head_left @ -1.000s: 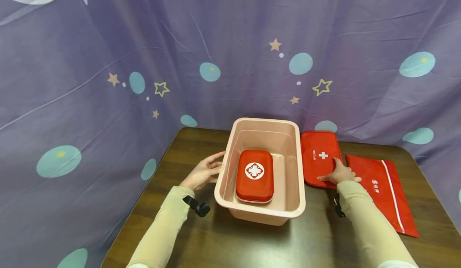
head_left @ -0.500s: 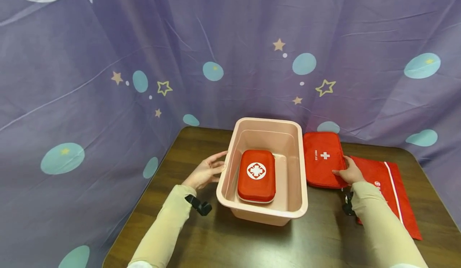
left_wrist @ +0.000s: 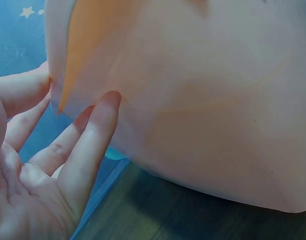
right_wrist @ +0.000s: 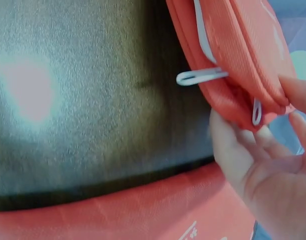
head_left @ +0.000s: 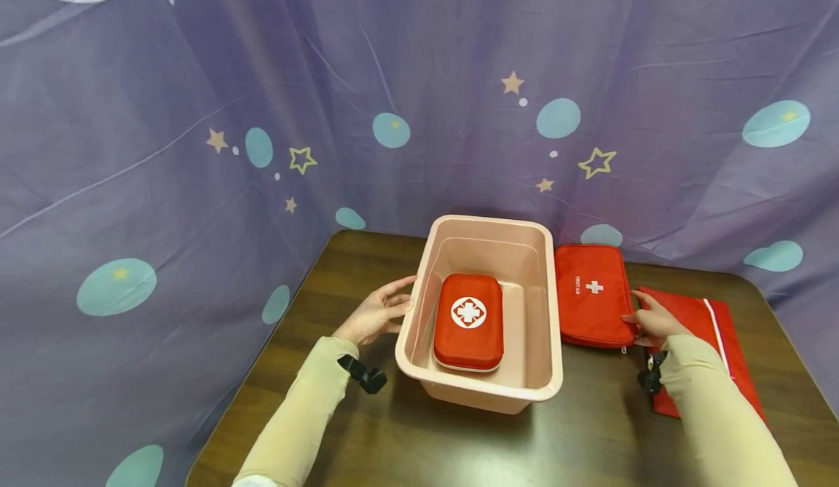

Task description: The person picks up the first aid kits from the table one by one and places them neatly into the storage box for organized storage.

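A pale pink plastic bin (head_left: 514,319) stands on the table, holding a red first aid case (head_left: 468,334) with a white cross emblem. My left hand (head_left: 376,316) touches the bin's left side; in the left wrist view its fingers (left_wrist: 100,120) lie nearly straight against the outer wall. Right of the bin is a soft red first aid pouch (head_left: 586,309). My right hand (head_left: 658,323) pinches its near right corner, thumb above and fingers below. The right wrist view shows this corner raised, with white zipper pulls (right_wrist: 200,76).
A flat red bag (head_left: 688,312) with a white zipper strip lies on the right, partly under my right forearm. The brown wooden table (head_left: 459,450) meets a purple patterned curtain (head_left: 452,72) at the back and left.
My right hand has moved right, from lying over the pouch to gripping its right edge. That near corner has lifted slightly. The left hand stays at the bin.
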Demonstrator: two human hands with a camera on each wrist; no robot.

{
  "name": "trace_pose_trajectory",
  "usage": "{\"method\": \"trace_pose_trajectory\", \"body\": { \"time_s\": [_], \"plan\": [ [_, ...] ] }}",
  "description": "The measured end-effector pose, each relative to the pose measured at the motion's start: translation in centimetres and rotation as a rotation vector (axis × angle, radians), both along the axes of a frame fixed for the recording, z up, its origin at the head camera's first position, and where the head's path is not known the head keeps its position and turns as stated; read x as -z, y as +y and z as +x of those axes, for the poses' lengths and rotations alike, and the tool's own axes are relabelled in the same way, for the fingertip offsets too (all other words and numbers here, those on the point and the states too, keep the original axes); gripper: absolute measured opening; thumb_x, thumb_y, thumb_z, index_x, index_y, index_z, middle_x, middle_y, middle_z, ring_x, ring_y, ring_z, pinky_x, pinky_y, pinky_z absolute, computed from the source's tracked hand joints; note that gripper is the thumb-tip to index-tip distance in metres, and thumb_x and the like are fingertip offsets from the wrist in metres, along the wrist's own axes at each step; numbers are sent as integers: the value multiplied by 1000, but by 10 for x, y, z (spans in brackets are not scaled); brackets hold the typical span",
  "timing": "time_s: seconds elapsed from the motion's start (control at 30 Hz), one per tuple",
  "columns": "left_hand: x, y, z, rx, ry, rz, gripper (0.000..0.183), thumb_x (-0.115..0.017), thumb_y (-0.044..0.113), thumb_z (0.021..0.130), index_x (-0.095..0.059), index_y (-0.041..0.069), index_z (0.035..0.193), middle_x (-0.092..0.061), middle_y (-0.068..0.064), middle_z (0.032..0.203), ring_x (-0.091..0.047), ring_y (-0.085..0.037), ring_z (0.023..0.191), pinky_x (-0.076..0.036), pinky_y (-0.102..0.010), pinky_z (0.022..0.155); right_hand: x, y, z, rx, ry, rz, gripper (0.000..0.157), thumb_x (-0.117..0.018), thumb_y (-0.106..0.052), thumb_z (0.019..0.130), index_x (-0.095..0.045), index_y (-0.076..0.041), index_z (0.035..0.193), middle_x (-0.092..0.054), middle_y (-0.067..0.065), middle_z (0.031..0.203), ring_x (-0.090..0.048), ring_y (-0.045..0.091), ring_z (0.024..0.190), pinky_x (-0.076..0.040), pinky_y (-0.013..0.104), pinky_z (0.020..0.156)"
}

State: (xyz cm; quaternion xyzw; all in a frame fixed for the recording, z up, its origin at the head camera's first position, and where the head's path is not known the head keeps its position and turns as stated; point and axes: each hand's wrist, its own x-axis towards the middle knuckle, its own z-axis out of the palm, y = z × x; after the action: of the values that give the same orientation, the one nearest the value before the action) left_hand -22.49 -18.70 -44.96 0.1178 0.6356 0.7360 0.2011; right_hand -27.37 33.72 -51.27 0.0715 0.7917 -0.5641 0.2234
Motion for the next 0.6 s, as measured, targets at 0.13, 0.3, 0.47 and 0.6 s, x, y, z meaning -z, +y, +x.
{"method": "trace_pose_trajectory", "body": {
  "time_s": [0.13, 0.3, 0.47, 0.6],
  "plan": [
    [0, 0, -1, -12, -21, -10, 65, -65, 18, 90, -34, 12, 147, -61, -2, 108, -62, -13, 95, -56, -40, 76, -1, 3, 4, -22, 5, -31, 82, -49, -3, 91, 12, 0, 146, -48, 6, 89, -53, 10, 65, -55, 35, 68],
    [-5, 3, -1, -58, -70, -53, 61, -56, 5, 94, -28, 7, 149, -60, -3, 107, -62, -14, 94, -56, -39, 75, 2, 2, 7, -20, 9, -57, 77, -45, 3, 92, 10, 0, 146, -41, 21, 109, -53, 8, 72, -55, 35, 70],
    [-7, 6, -1, -72, -79, -59, 59, -52, 2, 95, -29, 9, 148, -59, -2, 106, -61, -14, 95, -56, -38, 75, 4, -1, 9, -33, 7, -67, 77, -40, 6, 90, 12, -1, 146, -37, 25, 106, -53, 7, 66, -55, 33, 68],
    [-7, 6, 0, -63, -82, -59, 60, -53, 2, 95, -28, 9, 149, -60, -1, 105, -61, -13, 95, -56, -38, 77, 8, -4, 12, -56, -23, -133, 85, -42, 10, 86, 18, -5, 145, -28, 30, 113, -51, 10, 67, -55, 35, 67]
  ]
}}
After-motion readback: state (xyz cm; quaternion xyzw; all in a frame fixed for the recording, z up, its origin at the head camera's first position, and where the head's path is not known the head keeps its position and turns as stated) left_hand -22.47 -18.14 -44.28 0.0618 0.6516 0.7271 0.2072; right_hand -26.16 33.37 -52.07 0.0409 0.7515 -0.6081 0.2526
